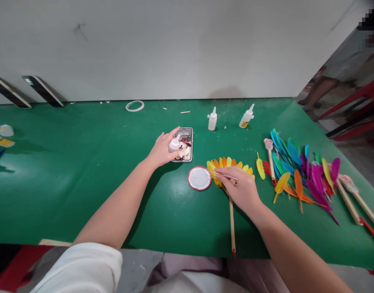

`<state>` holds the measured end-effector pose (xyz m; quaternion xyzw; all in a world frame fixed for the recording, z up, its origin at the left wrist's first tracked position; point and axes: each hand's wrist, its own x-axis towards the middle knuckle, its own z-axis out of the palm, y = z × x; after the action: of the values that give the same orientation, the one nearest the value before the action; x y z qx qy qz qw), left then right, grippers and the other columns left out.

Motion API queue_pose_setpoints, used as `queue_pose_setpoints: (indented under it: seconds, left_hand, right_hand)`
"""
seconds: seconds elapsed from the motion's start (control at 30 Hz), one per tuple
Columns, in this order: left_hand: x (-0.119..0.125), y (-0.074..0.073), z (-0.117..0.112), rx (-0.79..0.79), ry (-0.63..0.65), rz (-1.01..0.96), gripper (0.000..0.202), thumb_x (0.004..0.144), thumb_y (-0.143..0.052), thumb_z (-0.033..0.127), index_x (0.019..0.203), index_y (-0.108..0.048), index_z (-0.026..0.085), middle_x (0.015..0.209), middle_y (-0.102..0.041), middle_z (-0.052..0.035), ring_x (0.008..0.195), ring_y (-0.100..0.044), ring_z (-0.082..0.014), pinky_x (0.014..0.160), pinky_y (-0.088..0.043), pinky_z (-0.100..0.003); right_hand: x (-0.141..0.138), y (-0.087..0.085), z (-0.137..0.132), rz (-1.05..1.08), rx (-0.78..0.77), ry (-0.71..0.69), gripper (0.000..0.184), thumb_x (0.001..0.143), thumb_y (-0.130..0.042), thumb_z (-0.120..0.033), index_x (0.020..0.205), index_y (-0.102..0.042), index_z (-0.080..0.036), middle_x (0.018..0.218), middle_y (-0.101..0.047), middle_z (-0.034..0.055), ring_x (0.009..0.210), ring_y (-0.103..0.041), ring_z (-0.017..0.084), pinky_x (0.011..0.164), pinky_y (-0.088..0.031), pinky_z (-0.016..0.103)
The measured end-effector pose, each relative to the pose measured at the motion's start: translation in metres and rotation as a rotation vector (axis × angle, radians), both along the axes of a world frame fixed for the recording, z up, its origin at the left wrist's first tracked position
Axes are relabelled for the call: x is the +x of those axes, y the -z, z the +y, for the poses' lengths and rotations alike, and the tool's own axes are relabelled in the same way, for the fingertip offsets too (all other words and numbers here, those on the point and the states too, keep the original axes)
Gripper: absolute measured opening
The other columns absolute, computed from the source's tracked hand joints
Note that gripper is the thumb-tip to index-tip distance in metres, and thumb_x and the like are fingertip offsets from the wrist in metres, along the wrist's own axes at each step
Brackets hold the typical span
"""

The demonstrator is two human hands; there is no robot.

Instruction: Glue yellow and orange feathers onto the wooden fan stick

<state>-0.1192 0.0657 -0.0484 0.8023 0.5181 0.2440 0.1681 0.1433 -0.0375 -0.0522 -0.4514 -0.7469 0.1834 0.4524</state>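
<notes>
Your left hand (161,151) is closed around a small white squeeze bottle (174,145), which it holds over a smartphone (187,151) on the green table (83,179). Your right hand (244,188) pinches a slim pinkish tool (230,176), perhaps tweezers, its tip over the yellow-and-orange feather fan (227,161). The fan lies with its wooden handle (232,228) toward you, just right of a red-rimmed white disc (199,179). Loose coloured feathers (298,185) lie farther right.
</notes>
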Motion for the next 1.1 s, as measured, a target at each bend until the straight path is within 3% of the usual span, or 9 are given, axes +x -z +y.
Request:
queue_pose_setpoints:
  seconds: [0.17,0.37,0.47,0.7,1.1]
  left_hand:
    - [0.000,-0.008,-0.006,0.019,0.016,-0.296,0.074,0.066,-0.055,0.017,0.136,-0.031,0.018,0.115,-0.062,-0.0102,0.121,-0.046,-0.0269,0.101,-0.035,-0.048]
    - [0.005,-0.007,-0.006,0.049,-0.291,-0.198,0.047,0.068,-0.054,0.017,0.115,-0.054,0.023,0.096,-0.069,-0.0035,0.083,-0.063,-0.0196,0.076,-0.048,-0.034]
    - [0.008,-0.005,-0.008,0.055,-0.359,-0.158,0.040,0.071,-0.054,0.020,0.111,-0.057,0.023,0.093,-0.069,-0.0027,0.081,-0.064,-0.0193,0.073,-0.048,-0.031]
    - [0.009,0.002,-0.017,0.221,-0.165,0.084,0.045,0.068,-0.056,0.022,0.113,-0.057,0.020,0.110,-0.065,-0.0051,0.102,-0.057,-0.0231,0.093,-0.040,-0.037]
    - [0.010,0.004,-0.020,0.225,-0.085,0.134,0.050,0.068,-0.058,0.026,0.118,-0.054,0.022,0.112,-0.064,-0.0049,0.103,-0.057,-0.0245,0.102,-0.032,-0.044]
  right_hand:
    - [0.000,0.000,0.000,-0.006,-0.006,0.007,0.013,0.082,-0.058,-0.022,0.088,-0.070,-0.022,0.081,-0.072,0.0038,0.074,-0.066,0.018,0.068,-0.052,0.031]
    - [-0.001,-0.003,-0.001,-0.017,-0.010,0.020,0.012,0.082,-0.057,-0.022,0.085,-0.069,-0.022,0.080,-0.072,0.0031,0.075,-0.066,0.018,0.070,-0.052,0.031]
    - [0.000,-0.004,-0.001,-0.025,-0.014,0.020,0.013,0.083,-0.056,-0.023,0.086,-0.070,-0.023,0.081,-0.072,0.0025,0.075,-0.066,0.018,0.069,-0.052,0.031]
    - [0.000,-0.007,-0.002,-0.028,-0.011,0.017,0.014,0.083,-0.056,-0.024,0.086,-0.070,-0.023,0.081,-0.072,0.0026,0.075,-0.066,0.017,0.070,-0.051,0.031]
    - [0.000,-0.008,-0.003,-0.027,-0.015,0.021,0.013,0.083,-0.056,-0.024,0.086,-0.069,-0.023,0.081,-0.072,0.0031,0.075,-0.066,0.018,0.070,-0.051,0.033]
